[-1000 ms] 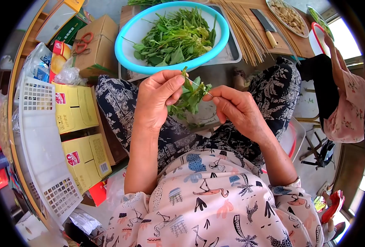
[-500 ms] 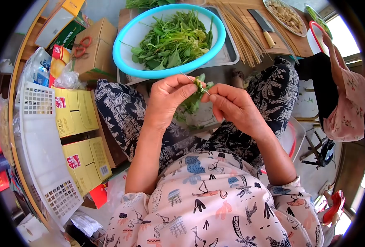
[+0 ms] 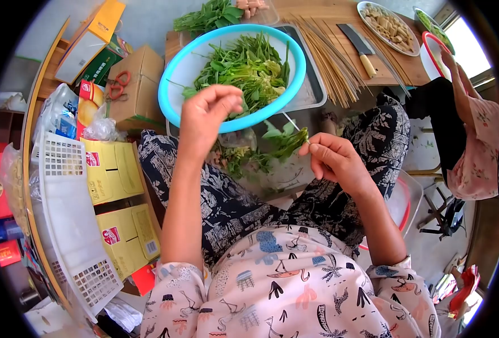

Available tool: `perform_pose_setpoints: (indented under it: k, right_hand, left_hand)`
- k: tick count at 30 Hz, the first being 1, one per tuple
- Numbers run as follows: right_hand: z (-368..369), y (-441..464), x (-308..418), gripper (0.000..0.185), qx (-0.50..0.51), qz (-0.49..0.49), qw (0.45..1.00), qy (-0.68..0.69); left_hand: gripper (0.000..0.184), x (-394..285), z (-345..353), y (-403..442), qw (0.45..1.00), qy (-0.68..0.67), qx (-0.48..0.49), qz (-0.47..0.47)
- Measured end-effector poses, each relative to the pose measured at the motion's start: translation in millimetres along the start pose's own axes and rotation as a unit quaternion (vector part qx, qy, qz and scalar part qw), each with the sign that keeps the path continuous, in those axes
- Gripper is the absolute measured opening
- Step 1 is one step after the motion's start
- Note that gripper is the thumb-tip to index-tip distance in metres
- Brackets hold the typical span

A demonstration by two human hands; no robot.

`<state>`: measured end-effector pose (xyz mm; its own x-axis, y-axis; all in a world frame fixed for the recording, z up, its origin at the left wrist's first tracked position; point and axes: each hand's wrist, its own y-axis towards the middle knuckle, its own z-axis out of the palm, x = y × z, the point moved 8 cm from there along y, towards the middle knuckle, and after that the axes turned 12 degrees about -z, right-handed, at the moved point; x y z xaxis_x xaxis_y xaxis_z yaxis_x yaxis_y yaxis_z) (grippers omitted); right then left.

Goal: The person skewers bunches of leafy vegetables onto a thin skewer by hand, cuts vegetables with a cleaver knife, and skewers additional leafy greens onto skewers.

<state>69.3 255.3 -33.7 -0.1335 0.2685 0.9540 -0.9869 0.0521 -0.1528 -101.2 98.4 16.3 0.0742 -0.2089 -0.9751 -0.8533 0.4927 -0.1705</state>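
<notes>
My right hand [image 3: 334, 159] pinches one end of a thin skewer [image 3: 311, 142], on which a small bunch of green leaves [image 3: 286, 141] is threaded. The skewer's other end points up and left, towards the basin. My left hand [image 3: 210, 112] is apart from the skewer, over the near left rim of the blue-rimmed basin [image 3: 300, 63]; its fingers are curled together, and what they hold, if anything, is too small to name. Cut leafy greens [image 3: 244, 70] fill the basin. More leaves [image 3: 235, 163] show lower down, between my knees.
Loose skewers [image 3: 331, 62], a knife [image 3: 357, 48] and a plate of pale chunks [image 3: 387, 28] lie on the wooden table. Scissors [image 3: 118, 84] rest on a cardboard box [image 3: 139, 93] at left, near a white basket [image 3: 63, 225]. Another person's arm [image 3: 460, 84] is at right.
My left hand has let go of the skewered leaves and moved left to the basin's rim. My right hand has moved slightly down with the skewer. The view has tilted up a little.
</notes>
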Motion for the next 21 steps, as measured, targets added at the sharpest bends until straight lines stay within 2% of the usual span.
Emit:
perform_pose_setpoints:
  k: [5,7,9,11,15,21]
  right_hand:
    - [-20,11,-12,0.021,-0.034,0.005,0.994,0.108]
    - [-23,13,-13,0.021,-0.039,0.0,0.992,0.123]
    - [-24,15,-13,0.021,-0.033,0.0,0.989,0.145]
    - [-25,15,-13,0.021,-0.036,0.002,0.988,0.148]
    - [-23,17,-11,0.021,-0.031,0.002,0.989,0.143]
    - [-22,18,-14,0.022,-0.031,0.0,0.991,0.128]
  left_hand:
    - [0.011,31,-25,69,0.989,0.135,-0.054,0.01]
    - [0.012,30,-24,80,0.959,0.259,-0.099,0.066]
    - [0.017,37,-21,92,0.95,0.294,-0.085,0.062]
    - [0.017,36,-9,95,0.912,0.397,-0.079,0.066]
    - [0.019,38,9,94,0.916,0.393,-0.026,0.071]
    - [0.02,46,13,94,0.91,0.399,-0.023,0.106]
